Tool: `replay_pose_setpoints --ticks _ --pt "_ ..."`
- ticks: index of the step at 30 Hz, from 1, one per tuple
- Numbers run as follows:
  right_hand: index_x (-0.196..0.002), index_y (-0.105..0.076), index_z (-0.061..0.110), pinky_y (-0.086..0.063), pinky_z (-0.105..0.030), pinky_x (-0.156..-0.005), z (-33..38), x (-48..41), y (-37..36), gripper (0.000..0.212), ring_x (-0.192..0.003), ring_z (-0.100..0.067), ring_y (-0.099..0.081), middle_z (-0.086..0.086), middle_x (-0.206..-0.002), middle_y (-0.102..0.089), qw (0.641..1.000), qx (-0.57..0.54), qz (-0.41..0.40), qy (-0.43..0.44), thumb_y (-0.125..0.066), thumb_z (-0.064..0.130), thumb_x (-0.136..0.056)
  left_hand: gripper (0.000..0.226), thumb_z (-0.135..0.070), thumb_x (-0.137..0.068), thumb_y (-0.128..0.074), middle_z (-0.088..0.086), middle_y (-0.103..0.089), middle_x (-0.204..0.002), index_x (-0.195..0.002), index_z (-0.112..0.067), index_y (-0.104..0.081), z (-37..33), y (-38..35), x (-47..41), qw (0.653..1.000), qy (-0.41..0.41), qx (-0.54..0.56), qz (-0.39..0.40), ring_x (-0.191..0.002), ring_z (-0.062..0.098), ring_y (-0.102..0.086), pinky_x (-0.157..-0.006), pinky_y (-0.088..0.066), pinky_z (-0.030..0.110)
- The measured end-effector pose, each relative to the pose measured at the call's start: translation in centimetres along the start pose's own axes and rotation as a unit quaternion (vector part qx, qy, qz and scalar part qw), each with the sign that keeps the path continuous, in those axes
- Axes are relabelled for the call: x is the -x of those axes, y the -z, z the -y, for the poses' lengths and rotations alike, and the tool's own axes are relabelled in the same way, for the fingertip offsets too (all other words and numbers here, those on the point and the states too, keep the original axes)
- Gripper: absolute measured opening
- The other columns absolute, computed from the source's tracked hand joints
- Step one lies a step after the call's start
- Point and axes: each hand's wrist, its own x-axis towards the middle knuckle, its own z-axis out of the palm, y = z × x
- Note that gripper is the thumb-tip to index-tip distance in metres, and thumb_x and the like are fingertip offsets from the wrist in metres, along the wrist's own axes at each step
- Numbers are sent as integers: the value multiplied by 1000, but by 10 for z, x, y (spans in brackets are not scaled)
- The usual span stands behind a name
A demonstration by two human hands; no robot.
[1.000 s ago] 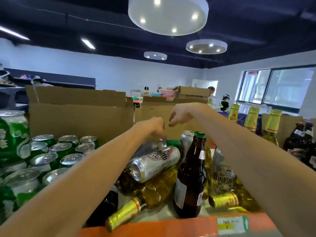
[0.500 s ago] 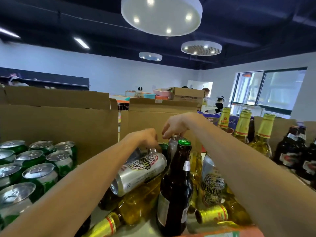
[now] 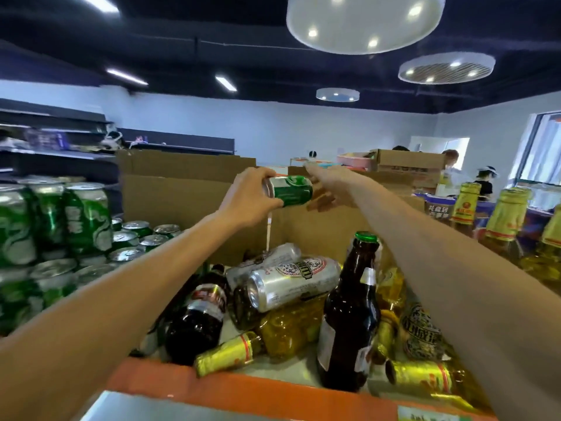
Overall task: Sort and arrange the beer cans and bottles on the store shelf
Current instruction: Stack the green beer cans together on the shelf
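At the bottom of the frame runs the orange front edge of the shelf [image 3: 273, 393]. Just behind it lies a messy pile. A tall brown bottle [image 3: 349, 323] with a green cap stands up in the lower middle. To its left a dark bottle [image 3: 197, 317] lies tipped over. Yellow bottles [image 3: 279, 335] with gold tops lie flat around them, and one more lies in the lower right corner. Two silver cans [image 3: 291, 281] rest on their sides on top of the pile.

On the left side of the frame, many green cans [image 3: 60, 238] stand in rows, with some stacked on others. On the right side, gold-topped bottles [image 3: 510, 220] stand upright.

Two bare arms reach in from the bottom corners up to the middle of the frame. The left hand [image 3: 252, 202] holds a green can [image 3: 288, 189] on its side, up in the air above the pile, with fingers and thumb wrapped round it. The right hand [image 3: 328, 189] is spread wide just beside the can's right end. It is too blurry to tell if it touches the can. A thin pale strip [image 3: 268, 235] hangs under the left hand, down toward the silver cans.

Behind the hands stand brown cardboard boxes [image 3: 182, 189]. Farther back, on the right, are a few people [image 3: 482, 183] and a window [image 3: 546, 153]. Big round lights [image 3: 364, 22] hang from the dark ceiling at the top.
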Motion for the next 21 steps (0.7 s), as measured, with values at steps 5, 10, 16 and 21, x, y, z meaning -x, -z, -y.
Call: replay_pose_setpoints --ticks 5,10,16,21 --pt "-118 -61 2 -61 -35 -64 48 11 -34 41 -75 -25 -74 -17 -103 -74 999 -20 29 32 -54 39 -102 60 -20 -81 -81 6 -57 -130 -135 -14 -55 23 33 36 996 33 4 -79 -111 8 -48 -82 -35 5" --pt "-93 -63 6 -57 -36 -76 99 38 -50 20 -86 -30 -62 -18 -100 -65 997 23 51 47 -58 24 -100 61 -19 -81 -82 5 -53 -130 -135 -15 -54 31 63 51 990 51 40 -126 -109 7 -48 -77 -35 4" --pt "-130 -55 3 -60 -48 -85 105 57 -67 43 -102 -37 -71 -26 -117 -65 999 35 10 4 -59 35 -100 67 -21 -83 -80 4 -49 -130 -143 -19 -49 33 65 57 991 46 71 -108 -108 11 -51 -83 -48 16" --pt "-124 -57 2 -61 -49 -83 105 60 -89 44 -90 -36 -73 -21 -106 -66 997 -64 -34 0 -66 34 -95 68 -20 -83 -81 4 -48 -130 -143 -19 -49 29 61 67 984 47 64 -159 -109 19 -55 -90 -57 34"
